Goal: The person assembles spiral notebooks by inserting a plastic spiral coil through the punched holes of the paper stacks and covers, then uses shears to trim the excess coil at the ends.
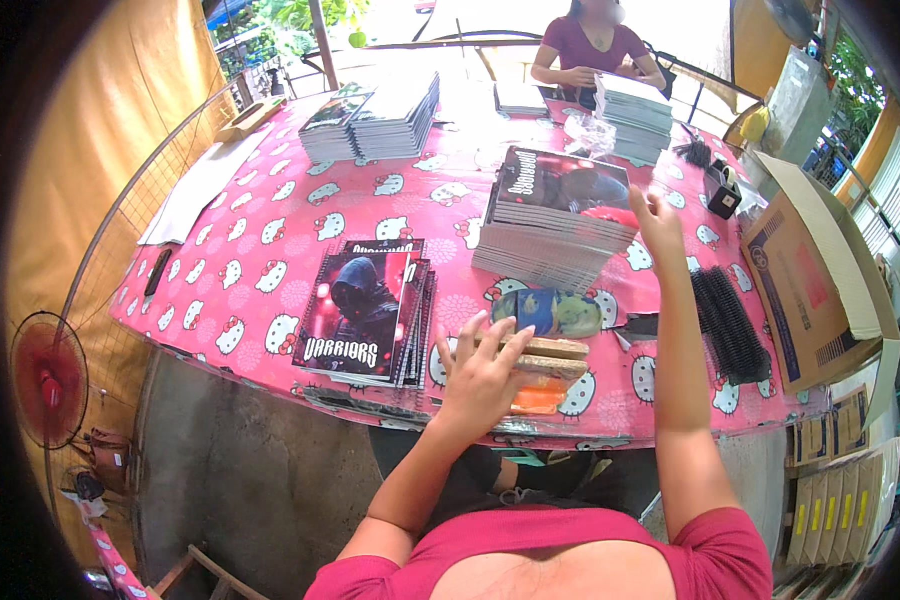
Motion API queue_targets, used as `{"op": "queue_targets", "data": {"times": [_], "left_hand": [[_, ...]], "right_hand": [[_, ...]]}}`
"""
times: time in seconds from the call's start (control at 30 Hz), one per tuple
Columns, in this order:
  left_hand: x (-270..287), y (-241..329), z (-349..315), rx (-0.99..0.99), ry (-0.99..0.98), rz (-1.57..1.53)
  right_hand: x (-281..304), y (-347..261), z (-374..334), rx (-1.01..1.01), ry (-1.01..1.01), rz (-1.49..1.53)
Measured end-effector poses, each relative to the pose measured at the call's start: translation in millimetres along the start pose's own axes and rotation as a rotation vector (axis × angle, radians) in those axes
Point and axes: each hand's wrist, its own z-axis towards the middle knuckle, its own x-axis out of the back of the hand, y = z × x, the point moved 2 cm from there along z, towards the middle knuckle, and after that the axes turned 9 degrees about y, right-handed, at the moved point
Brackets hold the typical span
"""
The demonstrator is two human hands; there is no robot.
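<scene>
- Head view: the person's two hands are well apart above the desk (245,235), with the tall stack (550,235) of books farther out than the left hand (482,372) and just left of the right hand (658,228).
- Right hand: raised at the stack's right edge, fingers loosely bent and parted, clamped on nothing that shows; whether the fingertips touch the top book cannot be told.
- Left hand: palm down, fingers spread, over the left end of the wooden block (558,368); it looks to be resting there, but contact under the palm is hidden.
- Nearby: the blue-green pouch (550,312) lies between the block and the tall stack, just beyond the left fingertips; an orange piece (538,400) shows at the block's near side.
- Left of the left hand: the near stack (353,308), lower, its books unevenly piled, a hooded figure on the top cover.
- Right of the right forearm: black coils (732,325) lie near the open carton (810,280).
- Hidden: the left hand covers part of the block and orange piece; the right forearm seems to cut across a dark piece (640,326).
- Hard to make out: glare blurs the top cover of the tall stack, and the far person (592,55) is cut off by the upper edge.
</scene>
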Motion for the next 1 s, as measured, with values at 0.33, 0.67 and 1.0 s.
{"op": "queue_targets", "data": {"times": [0.33,0.67,1.0], "left_hand": [[24.6,-19.9,21.4,0.233,0.116,-0.46],[46.7,-6.8,54.4,0.414,0.233,-0.99],[17.8,-34.2,13.7,0.495,0.369,-0.93]], "right_hand": [[33.3,-40.8,-1.9,0.212,-0.018,-0.292],[72.6,-39.5,-190.3,0.106,-0.441,0.518],[55.2,21.2,-235.4,0.227,-0.653,0.099]]}}
